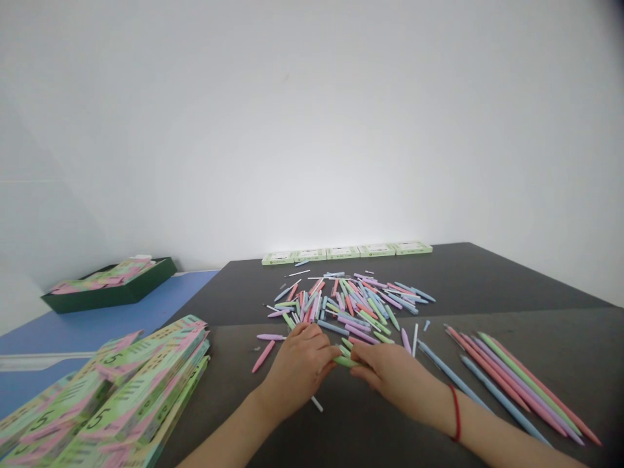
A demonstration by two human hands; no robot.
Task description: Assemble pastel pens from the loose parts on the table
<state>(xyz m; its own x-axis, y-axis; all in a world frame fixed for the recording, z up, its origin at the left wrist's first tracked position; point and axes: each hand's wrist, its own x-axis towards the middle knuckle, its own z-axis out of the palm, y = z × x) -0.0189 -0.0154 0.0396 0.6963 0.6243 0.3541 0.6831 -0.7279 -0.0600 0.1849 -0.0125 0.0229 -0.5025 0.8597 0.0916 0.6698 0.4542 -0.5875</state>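
Note:
Low over the near side of the dark table, a light green pen piece [344, 361] spans the gap between my two hands. My left hand [299, 364] pinches its left end, fingers closed. My right hand [392, 377], with a red cord at the wrist, grips the other end between thumb and fingers. The joint, if any, is hidden by my fingertips. A white refill [317, 403] sticks out below my left hand. Just beyond lies a loose heap of pastel pen barrels, tips and refills [353, 302]. A pink pen part [264, 356] rests left of my left hand.
Several whole pens [524, 383] lie side by side at the right. Flat green boxes [342, 253] line the table's back edge against the wall. Stacked printed packs [121, 390] occupy the near left. A dark green tray [97, 298] with more packs stands on the blue surface.

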